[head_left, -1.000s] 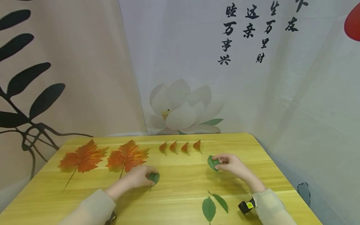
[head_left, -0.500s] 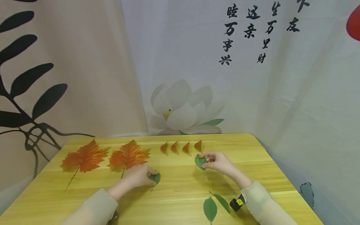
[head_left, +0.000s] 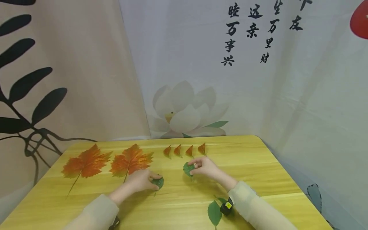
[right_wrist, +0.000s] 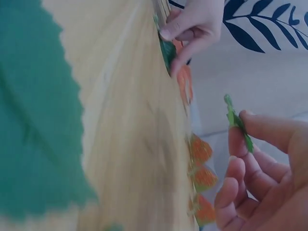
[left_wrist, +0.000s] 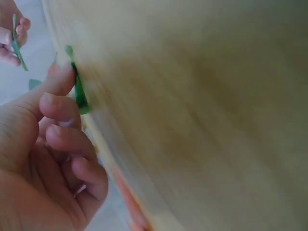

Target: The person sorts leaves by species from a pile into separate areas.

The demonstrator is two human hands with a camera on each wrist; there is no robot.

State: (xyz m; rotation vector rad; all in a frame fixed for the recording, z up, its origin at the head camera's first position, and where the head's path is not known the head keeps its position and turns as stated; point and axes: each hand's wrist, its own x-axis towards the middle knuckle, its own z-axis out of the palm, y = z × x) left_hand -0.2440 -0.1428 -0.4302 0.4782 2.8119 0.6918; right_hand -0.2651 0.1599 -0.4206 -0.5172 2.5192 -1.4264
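My left hand (head_left: 141, 181) pinches a small green leaf (head_left: 158, 182) by its edge, low over the table, just in front of the second maple leaf. My right hand (head_left: 207, 169) holds another green leaf (head_left: 188, 169) between thumb and fingers, in front of the row of small orange leaves. In the left wrist view that hand's leaf (left_wrist: 79, 89) appears edge-on between thumb and fingertip. The right wrist view shows the right hand's leaf (right_wrist: 238, 125) edge-on and raised above the tabletop.
Two orange maple leaves (head_left: 86, 161) lie at the table's left. Several small orange leaves (head_left: 177, 150) line the back. A green leaf (head_left: 214, 213) lies near the front, with a second (head_left: 222, 200) partly covered by the black wrist camera (head_left: 226, 208). Behind the wooden table (head_left: 178, 210) hangs a printed curtain.
My right hand has moved left across the table with its green leaf, nearer to the left hand. The left hand has stayed in nearly the same place, holding its leaf.
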